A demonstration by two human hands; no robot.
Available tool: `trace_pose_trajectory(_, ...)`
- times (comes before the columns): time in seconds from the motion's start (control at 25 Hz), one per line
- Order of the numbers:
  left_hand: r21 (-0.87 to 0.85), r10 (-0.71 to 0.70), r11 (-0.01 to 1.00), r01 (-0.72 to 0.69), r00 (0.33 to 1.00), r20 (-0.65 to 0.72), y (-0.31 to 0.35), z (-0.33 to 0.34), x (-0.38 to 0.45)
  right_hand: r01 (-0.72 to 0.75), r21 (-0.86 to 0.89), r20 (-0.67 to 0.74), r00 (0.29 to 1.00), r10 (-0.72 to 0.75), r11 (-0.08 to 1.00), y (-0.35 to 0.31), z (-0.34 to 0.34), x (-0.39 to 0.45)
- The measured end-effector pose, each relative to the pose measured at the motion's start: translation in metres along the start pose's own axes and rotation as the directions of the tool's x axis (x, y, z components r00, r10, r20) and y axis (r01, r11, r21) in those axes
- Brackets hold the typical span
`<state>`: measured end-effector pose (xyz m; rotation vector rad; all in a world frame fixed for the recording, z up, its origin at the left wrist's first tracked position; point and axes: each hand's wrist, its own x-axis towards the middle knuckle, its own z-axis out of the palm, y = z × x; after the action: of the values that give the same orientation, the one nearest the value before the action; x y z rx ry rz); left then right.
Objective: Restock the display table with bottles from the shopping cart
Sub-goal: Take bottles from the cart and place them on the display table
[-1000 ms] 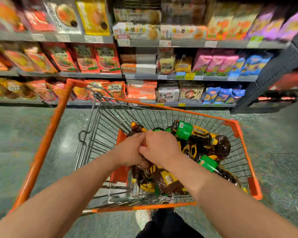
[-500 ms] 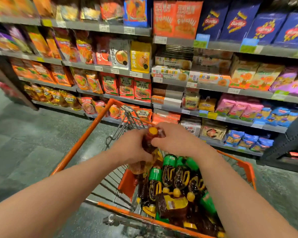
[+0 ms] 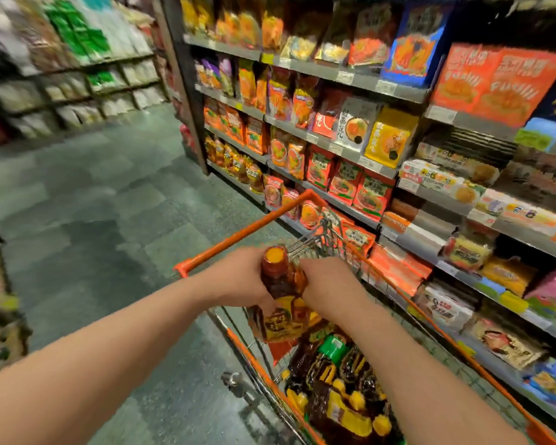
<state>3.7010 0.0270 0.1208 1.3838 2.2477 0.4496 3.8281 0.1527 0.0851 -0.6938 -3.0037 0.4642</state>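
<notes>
From the head camera, both hands held one dark brown plastic bottle with a yellow cap and yellow label (image 3: 281,293) above the near end of the orange-framed wire shopping cart (image 3: 238,239). The left hand (image 3: 238,279) wrapped its fingers round the bottle's left side; the right hand (image 3: 329,285) gripped its right side. More dark bottles with yellow and green caps (image 3: 341,380) lay piled in the cart. Grey shelves of bright packaged food (image 3: 350,149) stood just beside the cart, on the right.
</notes>
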Motion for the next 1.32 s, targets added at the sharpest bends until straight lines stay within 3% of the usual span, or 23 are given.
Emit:
trace_pose_trajectory(0.16, -0.102, -0.178, 0.982, 0.160, 0.965, -0.195, -0.038, -0.002, -0.076, 0.212, -0.001, 0.038, 0.977, -0.212, 0.977, -0.063, 0.020, 0.012)
trace_pose_trajectory(0.28, -0.189, -0.345, 0.938, 0.291, 0.843, -0.413, -0.061, -0.008, -0.136, 0.387, -0.012, 0.064, 0.921, -0.385, 0.922, -0.123, 0.038, 0.012)
trace_pose_trajectory(0.4, 0.126, -0.360, 0.865, 0.485, 0.776, -0.518, -0.085, -0.015, -0.212, 0.565, 0.011, 0.106, 0.820, -0.563, 0.825, -0.197, 0.061, -0.001)
trace_pose_trajectory(0.52, 0.405, -0.389, 0.636, 0.657, 0.726, -0.567, -0.103, -0.016, -0.292, 0.693, 0.026, 0.148, 0.710, -0.689, 0.720, -0.272, 0.079, -0.025)
trace_pose_trajectory(0.6, 0.482, -0.421, 0.510, 0.712, 0.696, -0.582, -0.109, -0.013, -0.346, 0.769, 0.043, 0.164, 0.625, -0.764, 0.638, -0.322, 0.089, -0.047)
trace_pose_trajectory(0.8, 0.356, -0.590, 0.374, 0.856, 0.516, -0.621, -0.127, 0.001, -0.493, 0.919, 0.021, 0.176, 0.384, -0.906, 0.393, -0.454, 0.118, -0.126)
trace_pose_trajectory(1.08, 0.203, -0.694, 0.117, 0.972, 0.227, -0.683, -0.138, 0.021, -0.643, 0.992, -0.001, 0.214, 0.123, -0.969, 0.126, -0.590, 0.158, -0.223)
trace_pose_trajectory(1.32, 0.064, -0.769, -0.036, 0.997, 0.013, -0.639, -0.158, 0.021, -0.715, 0.999, 0.044, 0.243, -0.019, -0.970, -0.008, -0.674, 0.189, -0.265)
